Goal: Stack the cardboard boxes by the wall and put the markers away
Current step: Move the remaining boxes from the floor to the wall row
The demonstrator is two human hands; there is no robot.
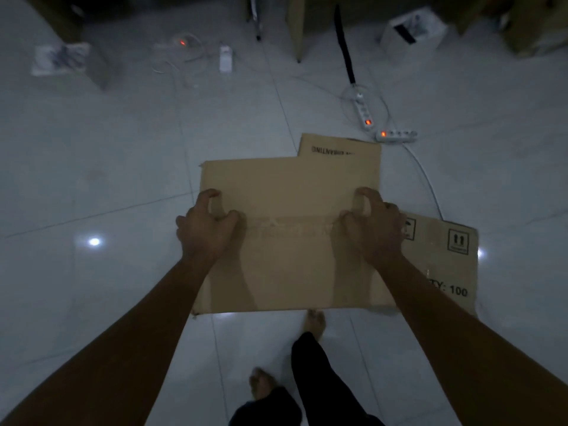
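Observation:
A flattened brown cardboard box is held out in front of me above the white tiled floor. My left hand grips it near its left edge, with curled fingers on its face. My right hand grips it near its right side the same way. Behind it lies a second flattened cardboard piece printed with arrows and "100", sticking out to the right, and a flap with upside-down lettering shows at the top. No markers are visible.
Two white power strips with red lights and their cables lie on the floor beyond the box. A black strap, a white adapter, a white box and furniture legs stand farther back. My bare feet are below.

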